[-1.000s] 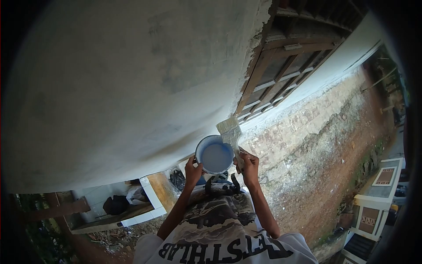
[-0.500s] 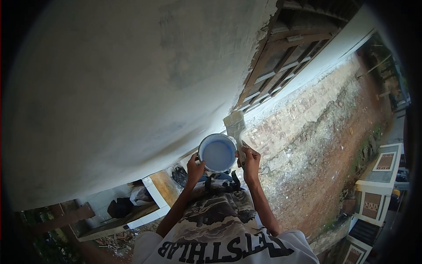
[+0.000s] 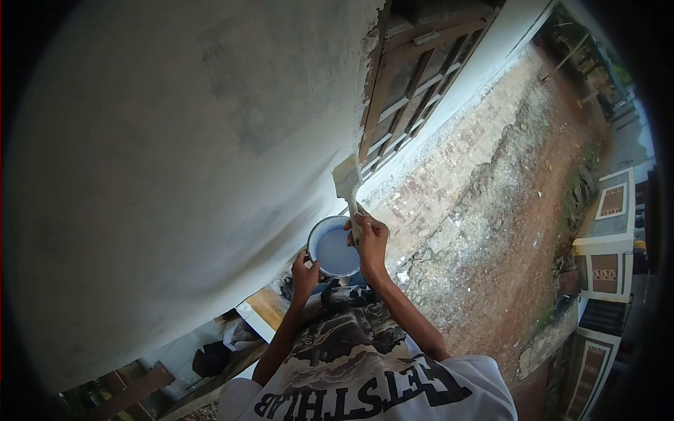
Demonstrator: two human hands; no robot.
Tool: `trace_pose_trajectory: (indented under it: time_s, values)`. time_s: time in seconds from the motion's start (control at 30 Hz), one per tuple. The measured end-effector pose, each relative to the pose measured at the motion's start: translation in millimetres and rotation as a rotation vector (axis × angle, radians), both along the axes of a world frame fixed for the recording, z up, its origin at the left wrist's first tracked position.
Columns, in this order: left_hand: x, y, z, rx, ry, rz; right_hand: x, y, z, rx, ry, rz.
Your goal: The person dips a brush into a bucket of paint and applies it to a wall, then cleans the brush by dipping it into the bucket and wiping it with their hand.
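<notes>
My left hand (image 3: 304, 275) is closed on the left rim of a round pail (image 3: 312, 237). Pale bluish-white paint (image 3: 337, 251) lies inside it. Over the pail's right edge, my right hand (image 3: 371, 242) is wrapped round the handle of a wide, flat paintbrush (image 3: 345, 177). Its broad, pale head points up and away from me, overlapping the wall near the lower corner of the window frame in this view. My right hand covers part of the pail's right rim.
A whitish wall (image 3: 175, 175) with grey patches fills the left side. Beyond the brush is a brown wooden window (image 3: 414, 91). A rough paved strip (image 3: 435, 189) and reddish dirt (image 3: 519, 231) run along the right. Dark bags (image 3: 212, 359) sit on a tiled ledge at lower left.
The right hand and brush have moved left and up, now overlapping the pail's right edge. The left hand keeps its hold on the pail, and the view has shifted.
</notes>
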State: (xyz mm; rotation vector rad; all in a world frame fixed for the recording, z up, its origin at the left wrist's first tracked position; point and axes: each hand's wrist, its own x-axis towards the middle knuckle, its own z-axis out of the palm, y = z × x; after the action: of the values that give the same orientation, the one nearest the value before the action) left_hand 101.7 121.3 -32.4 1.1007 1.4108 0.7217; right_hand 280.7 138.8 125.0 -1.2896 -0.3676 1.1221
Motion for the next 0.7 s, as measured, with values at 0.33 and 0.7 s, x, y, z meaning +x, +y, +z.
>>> trace_pose_trajectory:
  time_s: [0.33, 0.7]
  values:
    - [-15.1, 2.8, 0.4, -0.015, 0.034, -0.045, -19.0, 12.2, 0.3, -0.014, 0.005, -0.123]
    - [-35.4, 3.6, -3.0, -0.003, 0.043, -0.137, -43.0, 41.9, 15.3, -0.004, -0.241, -0.231]
